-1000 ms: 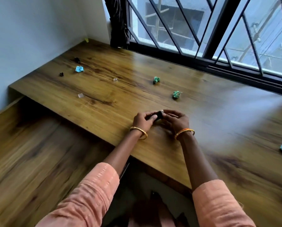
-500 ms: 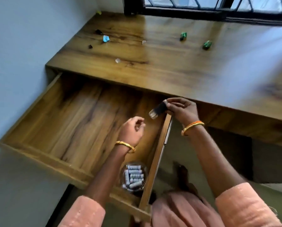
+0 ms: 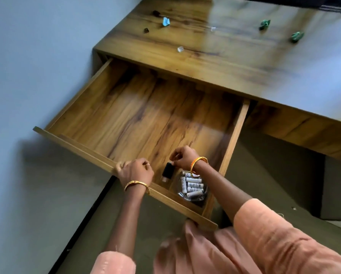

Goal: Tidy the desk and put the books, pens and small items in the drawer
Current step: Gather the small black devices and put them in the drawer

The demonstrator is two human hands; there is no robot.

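The wooden drawer [image 3: 76, 146] is pulled wide out from under the desk [image 3: 235, 62]. My left hand [image 3: 135, 172] grips the drawer's front edge with its fingers curled over it. Inside the near right corner, my right hand [image 3: 183, 158] pinches the top of a small black bottle [image 3: 167, 172] that stands on the drawer floor. Right beside the bottle sits a clear container [image 3: 192, 186] filled with several white rolls. The remaining drawer floor is bare wood.
Small items lie on the desk top: a blue crumpled scrap [image 3: 166, 21], two green crumpled scraps [image 3: 264, 24] [image 3: 296, 37], two clear bits [image 3: 180, 49] [image 3: 213, 28] and two dark bits [image 3: 146, 30] [image 3: 155, 13]. A wall stands to the left.
My hands left the desk top. The right hand carried the black bottle down into the drawer's near right corner. The left hand moved onto the drawer's front edge.
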